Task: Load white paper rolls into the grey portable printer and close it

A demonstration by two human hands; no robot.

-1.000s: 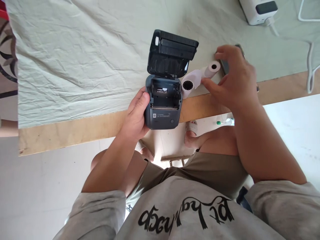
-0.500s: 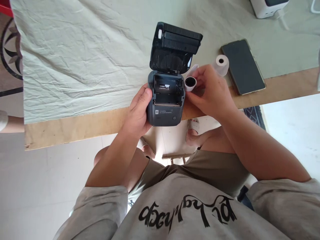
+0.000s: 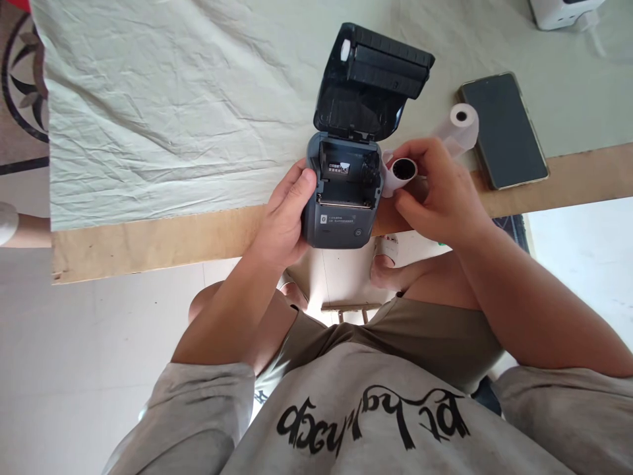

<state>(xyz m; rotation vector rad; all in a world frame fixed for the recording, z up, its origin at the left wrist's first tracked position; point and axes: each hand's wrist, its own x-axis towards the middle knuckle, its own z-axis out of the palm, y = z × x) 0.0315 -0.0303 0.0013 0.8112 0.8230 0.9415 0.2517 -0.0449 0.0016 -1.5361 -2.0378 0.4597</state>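
My left hand [image 3: 291, 210] is closed around the left side of a dark label printer [image 3: 340, 227], held over the table's front edge. The printer's lid [image 3: 373, 82] is swung up, and its paper bay shows no roll inside. Just right of the printer, my right hand [image 3: 442, 188] grips a white paper roll [image 3: 395, 179] with a dark core between thumb and fingers. A strip of that roll's paper sticks up against the printer's side. Beyond my right hand a second paper roll [image 3: 467, 125] lies on the cloth, partly unwound.
A phone [image 3: 505, 128] lies face up beside the second roll. At the back right stands a white device [image 3: 564, 12] with a cable. A pale green cloth [image 3: 173, 112] covers the table, leaving its wooden front edge [image 3: 148, 244] bare. Another person's limb [image 3: 32, 231] shows at far left.
The paper roll in my right hand has moved a little right, away from the printer, and tilted. The whole view has shifted slightly, with the printer still in my left hand.
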